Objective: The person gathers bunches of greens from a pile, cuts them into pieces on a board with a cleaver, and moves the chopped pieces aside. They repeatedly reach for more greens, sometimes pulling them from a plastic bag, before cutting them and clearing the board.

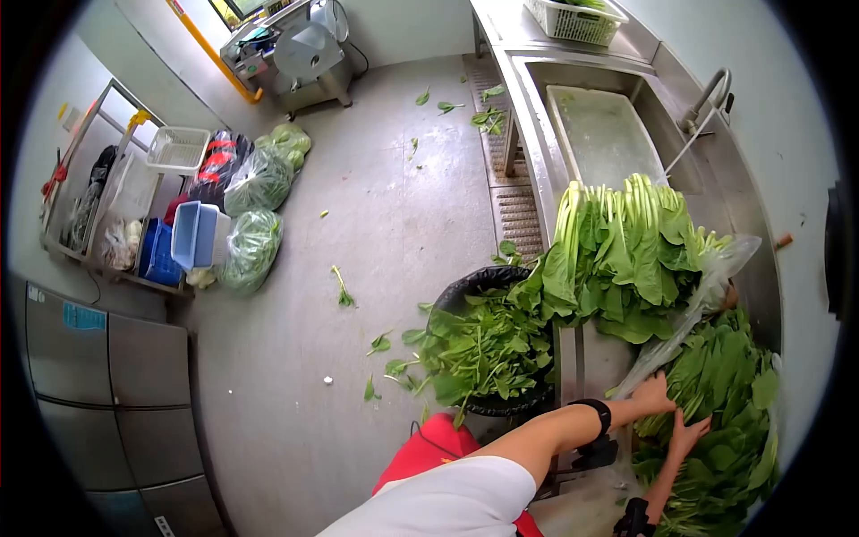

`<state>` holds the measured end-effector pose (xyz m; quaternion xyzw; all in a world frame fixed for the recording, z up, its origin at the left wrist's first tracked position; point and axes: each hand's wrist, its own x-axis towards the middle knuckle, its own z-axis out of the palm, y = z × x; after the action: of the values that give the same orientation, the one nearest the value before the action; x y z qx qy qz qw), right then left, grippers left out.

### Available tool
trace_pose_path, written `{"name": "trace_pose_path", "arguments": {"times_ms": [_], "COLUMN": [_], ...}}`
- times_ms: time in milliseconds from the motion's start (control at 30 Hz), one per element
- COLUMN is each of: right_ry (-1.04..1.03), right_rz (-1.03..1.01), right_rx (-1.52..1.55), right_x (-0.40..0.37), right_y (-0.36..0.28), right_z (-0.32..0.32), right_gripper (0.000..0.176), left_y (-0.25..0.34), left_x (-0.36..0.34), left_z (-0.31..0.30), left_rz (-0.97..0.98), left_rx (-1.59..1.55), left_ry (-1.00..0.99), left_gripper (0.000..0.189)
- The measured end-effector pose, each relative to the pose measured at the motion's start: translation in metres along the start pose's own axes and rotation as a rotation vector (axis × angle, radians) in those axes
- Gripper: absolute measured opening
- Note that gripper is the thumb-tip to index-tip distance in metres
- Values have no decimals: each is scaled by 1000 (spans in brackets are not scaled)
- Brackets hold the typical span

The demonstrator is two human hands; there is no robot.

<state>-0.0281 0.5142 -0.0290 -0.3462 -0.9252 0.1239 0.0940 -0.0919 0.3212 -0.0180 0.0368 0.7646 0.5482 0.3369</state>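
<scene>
A big heap of leafy greens lies in a clear plastic bag at the lower right. My left hand is closed at the heap's near edge, beside the bag's edge, with its fingertips in the leaves. Just below it, my right hand grips among the leaves, thumb and fingers a little apart around them. Leaves partly hide the fingers of both hands. Farther along the steel counter, a stack of greens rests with its pale stems toward the sink.
A black-lined bin full of loose leaves stands against the counter. The sink holds a pale tub, with a white basket beyond. Loose leaves lie on the floor. Bagged vegetables and a rack stand left.
</scene>
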Motion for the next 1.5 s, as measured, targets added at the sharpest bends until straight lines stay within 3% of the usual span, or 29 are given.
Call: {"name": "trace_pose_path", "arguments": {"times_ms": [33, 100, 200, 333, 467, 500, 600, 633, 833, 900, 933, 967, 1000, 1033, 1100, 1133, 1200, 1267, 1333, 1400, 1467, 1500], "right_ry": [30, 91, 75, -115, -160, -111, -5, 23, -171, -157, -206, -53, 111, 125, 269, 261, 17, -12, -90, -75, -229, -183], "right_rz": [15, 48, 60, 109, 40, 50, -8, -18, -179, -262, -229, -297, -282, -318, -319, -383, -73, 63, 151, 125, 106, 19], "right_rx": [-14, -43, 152, 204, -190, -145, -77, 69, 325, 594, 606, 407, 258, 407, 363, 177, 456, 288, 158, 261, 409, 507], "right_x": [1, 4, 34, 44, 26, 26, 29, 28, -15, -4, -12, -12, -18, -34, -50, -53, -52, -49, -48, -50, -58, -71], "right_y": [-2, -5, 24, 30, 2, 9, 22, 22, -60, -22, -32, -14, 1, -27, -43, -46, -55, -65, -77, -85, -96, -107], "right_z": [1, 4, 11, -8, -17, -7, 10, 16, -19, 10, 0, 18, 33, 6, -17, -31, -43, -37, -30, -33, -39, -45], "right_gripper": [94, 94, 95, 103, 100, 99, 99, 97, 92, 90, 94, 91, 84, 86, 92, 96, 108, 110, 113, 101, 82, 78], "left_y": [10, 17, 24, 31, 20, 22, 27, 28, 20, -8, -14, -18, -41, -36, -18, -26, -4, -10, 9, 22, 13, -9], "left_x": [-6, -9, -11, -16, -8, -5, 2, 8, -35, -10, -3, 4, 28, 24, 7, 11, -2, 6, -5, -7, -10, -4], "left_z": [-2, 9, 16, 12, 31, 30, 23, 13, -40, -11, -7, -7, 14, 10, -4, -2, -12, -7, -15, -29, -32, -37], "left_rz": [-30, 4, 44, 71, 164, 99, -57, -129, -72, 120, 57, -6, 77, 90, 118, 189, 78, 130, 61, -48, -121, -58], "left_rx": [136, 41, -20, -8, 101, 25, -138, -193, -611, -579, -462, -346, -357, -302, -228, -366, -129, -83, -475, -710, -665, -762], "left_ry": [-27, -9, 5, 38, 268, 216, 144, -15, -62, 118, 121, 117, 103, 80, 98, 37, 129, 189, -50, -173, -85, -177], "left_gripper": [98, 95, 90, 82, 73, 81, 79, 98, 108, 107, 97, 87, 79, 73, 61, 62, 68, 68, 76, 88, 73, 67]}}
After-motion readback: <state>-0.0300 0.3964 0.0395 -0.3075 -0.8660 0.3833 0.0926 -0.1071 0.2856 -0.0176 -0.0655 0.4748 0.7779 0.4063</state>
